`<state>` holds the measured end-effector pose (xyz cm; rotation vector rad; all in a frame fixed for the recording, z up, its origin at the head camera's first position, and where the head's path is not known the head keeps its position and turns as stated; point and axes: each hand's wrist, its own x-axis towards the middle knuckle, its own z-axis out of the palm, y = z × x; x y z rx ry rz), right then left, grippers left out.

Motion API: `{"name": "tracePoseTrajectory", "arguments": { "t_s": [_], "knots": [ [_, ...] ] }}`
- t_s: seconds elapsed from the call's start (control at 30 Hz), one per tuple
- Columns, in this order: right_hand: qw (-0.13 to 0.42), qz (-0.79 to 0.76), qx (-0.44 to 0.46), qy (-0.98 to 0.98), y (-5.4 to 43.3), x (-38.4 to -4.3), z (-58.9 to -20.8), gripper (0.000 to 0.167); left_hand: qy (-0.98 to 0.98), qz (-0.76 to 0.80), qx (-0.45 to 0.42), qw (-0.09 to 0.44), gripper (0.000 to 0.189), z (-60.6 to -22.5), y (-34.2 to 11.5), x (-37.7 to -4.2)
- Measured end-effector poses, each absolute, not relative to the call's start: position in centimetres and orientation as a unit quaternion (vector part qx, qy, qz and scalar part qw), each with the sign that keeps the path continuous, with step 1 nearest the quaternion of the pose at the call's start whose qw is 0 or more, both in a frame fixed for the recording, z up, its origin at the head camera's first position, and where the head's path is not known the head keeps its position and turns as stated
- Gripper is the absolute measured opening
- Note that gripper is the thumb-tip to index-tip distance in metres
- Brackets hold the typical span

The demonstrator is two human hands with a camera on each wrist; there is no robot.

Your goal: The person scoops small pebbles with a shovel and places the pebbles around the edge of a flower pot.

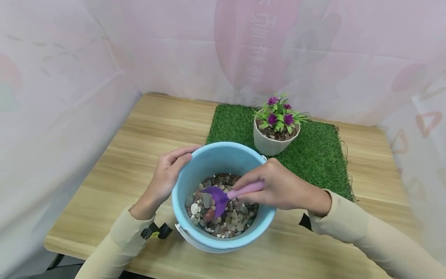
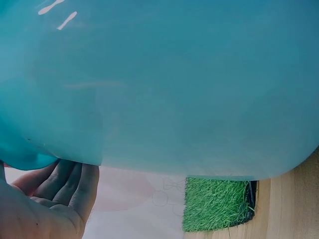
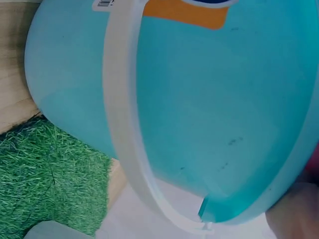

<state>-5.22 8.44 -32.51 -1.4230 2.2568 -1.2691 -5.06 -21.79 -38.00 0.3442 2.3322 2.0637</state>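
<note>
A light blue bucket (image 1: 224,146) stands on the table with many small pebbles (image 1: 240,221) in its bottom. My right hand (image 1: 278,184) reaches over the bucket's right rim and grips the pink handle of a small shovel (image 1: 219,199). Its purple blade rests among the pebbles, beside a reddish-brown stone (image 1: 208,215) and a pale one. My left hand (image 1: 166,176) rests against the outside of the bucket's left rim, its fingers fairly straight in the left wrist view. Of the right hand, only a blurred edge appears in the right wrist view.
Behind the bucket lies a green artificial grass mat (image 1: 317,159). On it stands a white flowerpot (image 1: 266,144) with purple flowers. The bucket's white carrying handle (image 3: 122,94) hangs down its near side. Printed cloth (image 1: 181,62) encloses the wooden table (image 1: 132,155).
</note>
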Motion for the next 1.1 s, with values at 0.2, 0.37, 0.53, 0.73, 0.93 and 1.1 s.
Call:
{"name": "tracePoseTrajectory", "arguments": {
  "t_s": [0.2,0.37,0.53,0.73,0.93,1.1],
  "knots": [
    [0.096,-0.448,-0.435,0.775,9.4,-5.1,-32.5,0.021,0.741,0.663,0.108,0.007,0.037,-37.9,-21.7,-4.9],
    [0.098,-0.469,-0.412,0.775,10.1,-4.9,-32.7,0.020,0.739,0.664,0.112,0.009,0.037,-38.0,-21.6,-4.9],
    [0.086,-0.499,-0.413,0.757,10.8,-4.8,-32.8,0.023,0.737,0.665,0.116,0.009,0.038,-38.0,-21.7,-4.9],
    [0.067,-0.522,-0.394,0.753,11.6,-4.7,-32.9,0.025,0.740,0.662,0.116,0.003,0.037,-37.9,-21.7,-4.9],
    [0.070,-0.537,-0.349,0.764,12.6,-4.4,-32.7,0.023,0.745,0.656,0.120,0.002,0.038,-37.8,-21.7,-5.0],
    [0.072,-0.545,-0.331,0.767,13.2,-4.2,-32.2,0.025,0.748,0.654,0.115,0.003,0.039,-37.8,-21.8,-4.9]
  ]
}}
